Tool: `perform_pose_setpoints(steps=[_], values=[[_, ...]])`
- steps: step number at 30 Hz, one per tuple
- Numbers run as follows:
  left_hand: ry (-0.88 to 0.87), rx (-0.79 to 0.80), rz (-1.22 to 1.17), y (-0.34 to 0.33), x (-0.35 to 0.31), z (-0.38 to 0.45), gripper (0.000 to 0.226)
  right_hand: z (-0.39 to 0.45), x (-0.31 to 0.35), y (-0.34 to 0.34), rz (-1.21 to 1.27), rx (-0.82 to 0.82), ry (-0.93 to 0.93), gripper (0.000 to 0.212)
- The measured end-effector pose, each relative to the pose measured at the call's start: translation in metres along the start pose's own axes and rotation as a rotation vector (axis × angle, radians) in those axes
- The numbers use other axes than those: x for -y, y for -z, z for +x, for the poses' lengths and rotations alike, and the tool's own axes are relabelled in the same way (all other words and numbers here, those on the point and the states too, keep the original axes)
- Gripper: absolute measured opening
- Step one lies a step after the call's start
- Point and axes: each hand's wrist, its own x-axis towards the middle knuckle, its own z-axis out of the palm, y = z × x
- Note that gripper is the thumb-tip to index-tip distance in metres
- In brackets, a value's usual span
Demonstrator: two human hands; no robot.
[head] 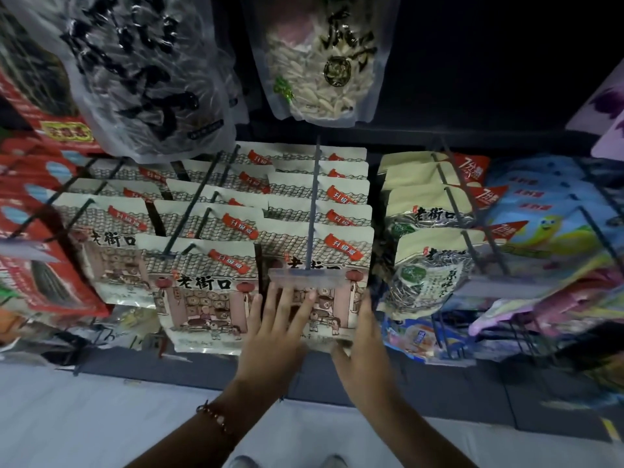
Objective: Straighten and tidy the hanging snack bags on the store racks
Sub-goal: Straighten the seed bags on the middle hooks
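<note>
Centrally, hands (320, 336) on bag (317, 261) marked 老街口, red tag 升级版 (344, 249)

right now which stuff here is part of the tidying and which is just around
In the job:
- front cream snack bag on its peg
- left hand flat on it
- right hand at its right edge
- cream bags alongside

Just around:
- clear seed bag above
- blue bags
- red packs
- floor

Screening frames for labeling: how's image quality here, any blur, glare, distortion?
Head view: dim store lighting, upper right nearly black; wide-angle bending of racks toward the edges; glare on the clear seed bag; soft blur on both hands, left hand and right hand, and on edge packs.
</note>
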Motion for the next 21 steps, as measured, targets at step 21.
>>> perform_pose_setpoints(steps=[21], values=[[-0.070, 0.075, -0.322, 0.032, 0.023, -0.056, 0.066, -0.021, -0.001, 0.031, -0.383, 0.049, 0.084, 0.067]])
